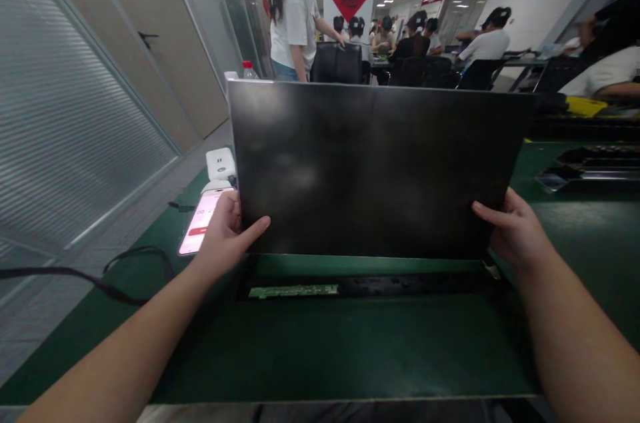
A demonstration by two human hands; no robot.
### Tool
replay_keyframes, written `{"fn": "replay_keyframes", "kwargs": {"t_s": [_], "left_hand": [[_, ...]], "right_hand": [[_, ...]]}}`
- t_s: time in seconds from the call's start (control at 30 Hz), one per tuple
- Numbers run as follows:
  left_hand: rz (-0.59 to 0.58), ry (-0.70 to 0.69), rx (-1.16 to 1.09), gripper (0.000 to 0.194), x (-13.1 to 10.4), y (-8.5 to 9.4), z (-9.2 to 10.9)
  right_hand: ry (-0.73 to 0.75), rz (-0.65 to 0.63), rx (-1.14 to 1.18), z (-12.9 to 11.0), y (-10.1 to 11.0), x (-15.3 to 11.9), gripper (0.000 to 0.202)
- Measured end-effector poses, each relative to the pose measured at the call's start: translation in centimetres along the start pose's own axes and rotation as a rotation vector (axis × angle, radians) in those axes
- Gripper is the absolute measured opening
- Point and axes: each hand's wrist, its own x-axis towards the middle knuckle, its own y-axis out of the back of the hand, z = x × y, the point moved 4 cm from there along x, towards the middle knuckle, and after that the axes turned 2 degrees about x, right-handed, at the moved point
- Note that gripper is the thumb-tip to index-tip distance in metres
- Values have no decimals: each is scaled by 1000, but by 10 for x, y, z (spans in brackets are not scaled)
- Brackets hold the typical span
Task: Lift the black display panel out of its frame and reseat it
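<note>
A wide, dark LCD panel [375, 170] is held up in front of me, tilted close to upright above the table. My left hand [233, 230] grips its lower left edge, the thumb lying on the front face. At the lower right edge, my right hand [517, 226] holds it the same way. The fingers behind the panel are hidden. Below the panel's bottom edge, a long black frame strip [415, 285] lies on the table, with a narrow green circuit board [295, 291] along its left part.
The table has a green mat [350, 350]. A phone with a lit screen [205, 223] and a white device [220, 163] lie left. A black cable [90, 280] crosses the left edge. Metal strips [595, 166] lie right. A person [295, 16] stands behind a chair [337, 62].
</note>
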Motion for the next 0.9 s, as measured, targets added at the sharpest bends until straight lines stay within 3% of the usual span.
{"fn": "replay_keyframes", "kwargs": {"t_s": [0.17,0.33,0.9], "left_hand": [[-160,103,-43,59,-1,-11,-9],[-252,211,-34,65,-3,-16,-16],[-290,287,77,64,-3,-16,-13]], "right_hand": [[-193,-18,-61,11,1,5,60],[-296,16,-97,21,6,10,50],[-392,29,-135,28,7,11,42]]}}
